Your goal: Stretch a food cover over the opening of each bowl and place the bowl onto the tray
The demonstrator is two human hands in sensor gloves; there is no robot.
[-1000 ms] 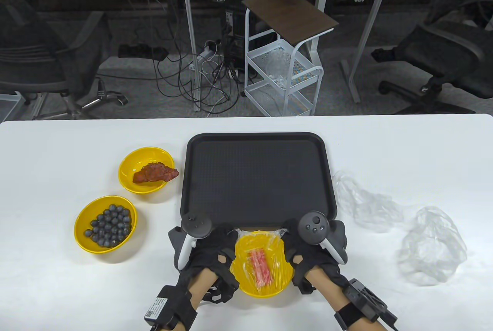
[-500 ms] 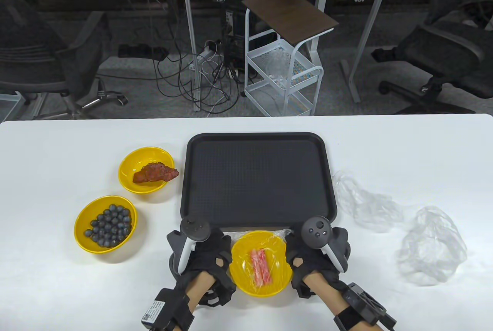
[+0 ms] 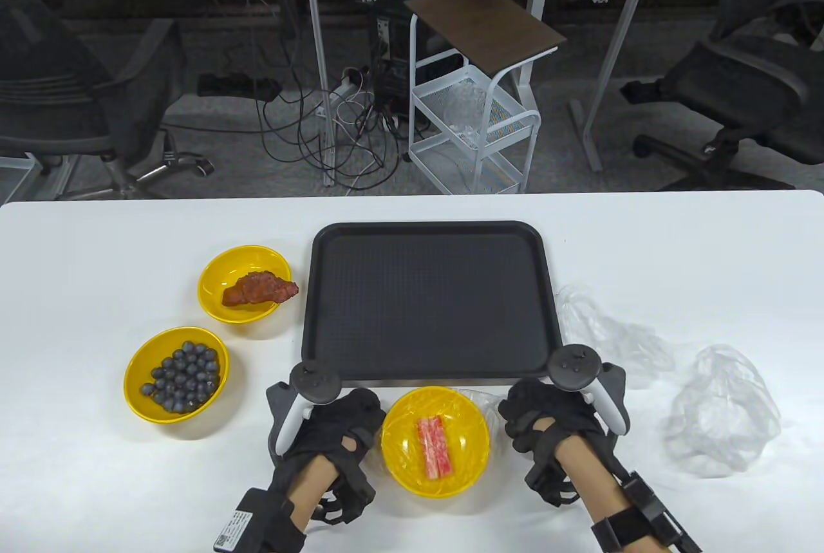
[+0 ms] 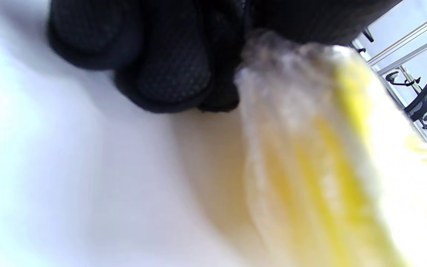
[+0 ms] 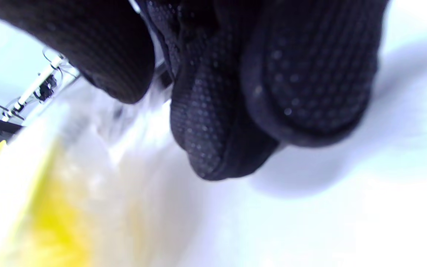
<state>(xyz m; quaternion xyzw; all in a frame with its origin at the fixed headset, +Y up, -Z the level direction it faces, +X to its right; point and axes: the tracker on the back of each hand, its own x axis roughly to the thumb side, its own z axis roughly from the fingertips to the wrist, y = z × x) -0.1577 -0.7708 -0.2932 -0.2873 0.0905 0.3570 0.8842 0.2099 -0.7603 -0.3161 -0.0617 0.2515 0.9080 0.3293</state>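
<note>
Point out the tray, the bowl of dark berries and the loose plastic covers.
tray (image 3: 429,302), table view, bare floor.
bowl of dark berries (image 3: 140,403), table view, near rim.
loose plastic covers (image 3: 721,411), table view, middle of the right-hand cover.

Both hands drawn outward and down the bowl's (image 3: 435,441) sides; left hand (image 3: 344,427) and right hand (image 3: 547,421) now flank it. Cover (image 3: 479,402) stretched smooth across opening.

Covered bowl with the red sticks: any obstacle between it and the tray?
Nothing visible. The covered bowl sits just in front of the tray's near edge, and the tray surface is bare. The left hand and right hand flank the bowl.
</note>
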